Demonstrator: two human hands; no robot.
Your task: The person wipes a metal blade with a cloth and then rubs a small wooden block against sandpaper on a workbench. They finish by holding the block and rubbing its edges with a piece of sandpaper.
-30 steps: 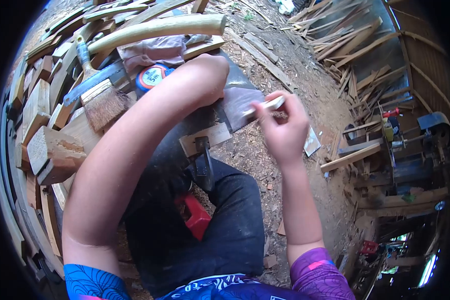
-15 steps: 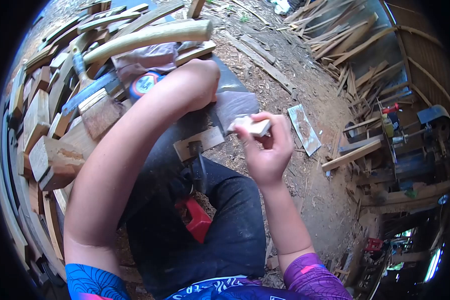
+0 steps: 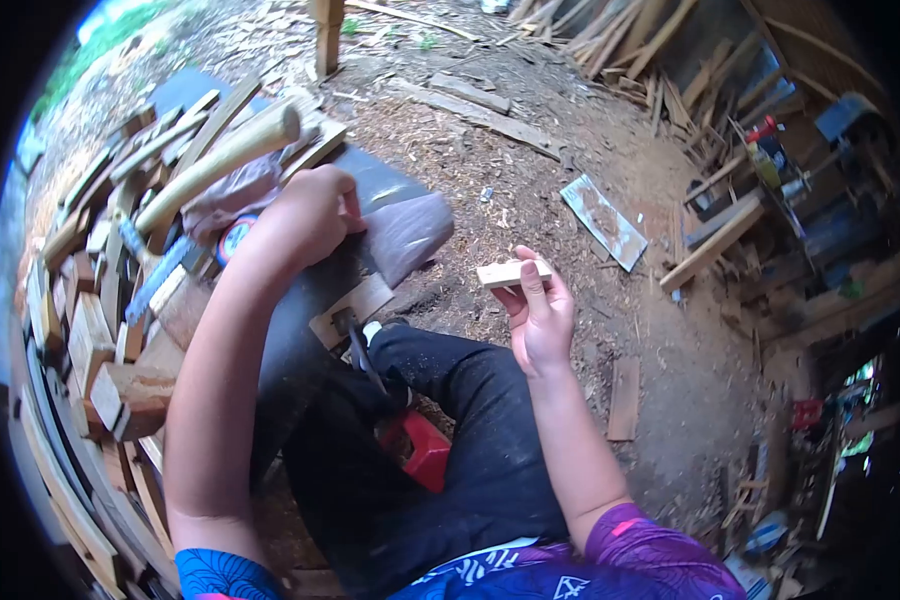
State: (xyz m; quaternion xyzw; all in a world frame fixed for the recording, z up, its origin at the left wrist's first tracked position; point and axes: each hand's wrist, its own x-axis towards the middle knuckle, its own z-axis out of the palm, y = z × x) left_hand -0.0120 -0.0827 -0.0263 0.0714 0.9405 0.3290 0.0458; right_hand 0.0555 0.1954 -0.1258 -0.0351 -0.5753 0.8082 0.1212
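My right hand grips a small pale wooden block, thumb on its face and fingers behind, held up over the ground. My left hand is closed at the left edge of a grey-mauve sheet, which may be sandpaper or cloth. That sheet lies over the corner of a dark bench top. Closer to my legs, a flat piece of wood is held at the bench edge by a metal clamp. Part of the bench is hidden behind my left forearm.
Left of my arm are a thick rounded wooden handle, a blue tape measure, a brush and piled wood offcuts. A red object sits between my legs. Boards and shavings cover the ground; machinery stands right.
My right hand has drawn the wooden block away from the sheet, and the block now lies flatter. My left hand stays by the sheet. The camera view has shifted.
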